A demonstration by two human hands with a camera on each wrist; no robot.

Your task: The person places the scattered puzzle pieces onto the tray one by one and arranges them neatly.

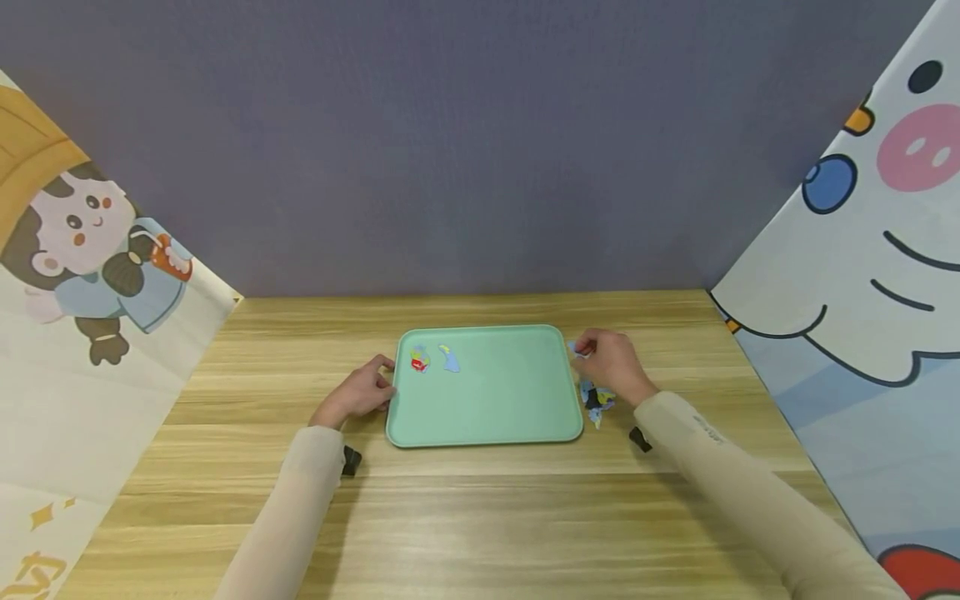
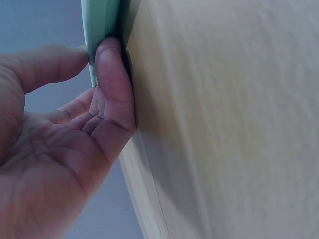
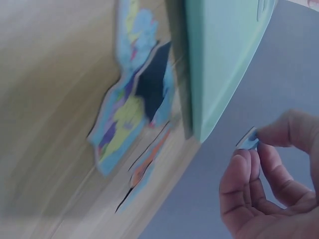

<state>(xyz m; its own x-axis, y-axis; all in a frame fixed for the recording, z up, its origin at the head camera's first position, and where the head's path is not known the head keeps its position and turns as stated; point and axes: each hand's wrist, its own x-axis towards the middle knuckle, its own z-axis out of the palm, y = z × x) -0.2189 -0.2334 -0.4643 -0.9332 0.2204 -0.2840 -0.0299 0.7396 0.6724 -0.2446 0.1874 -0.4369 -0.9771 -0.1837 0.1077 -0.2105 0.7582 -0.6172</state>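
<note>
A pale green tray lies on the wooden table. My left hand grips its left edge; in the left wrist view the thumb is at the rim and the fingers curl underneath. Above the table by the tray's right side, my right hand pinches a small light-blue flat piece between thumb and fingertips. Inside the tray, toward its upper left, lie a red and yellow piece and a light-blue one. Several colourful flat pieces, one with a black patch, lie right of the tray.
An orange and blue piece lies on the table near the pile. Behind the wooden table rises a grey-blue wall. Cartoon-printed panels stand at the left and right.
</note>
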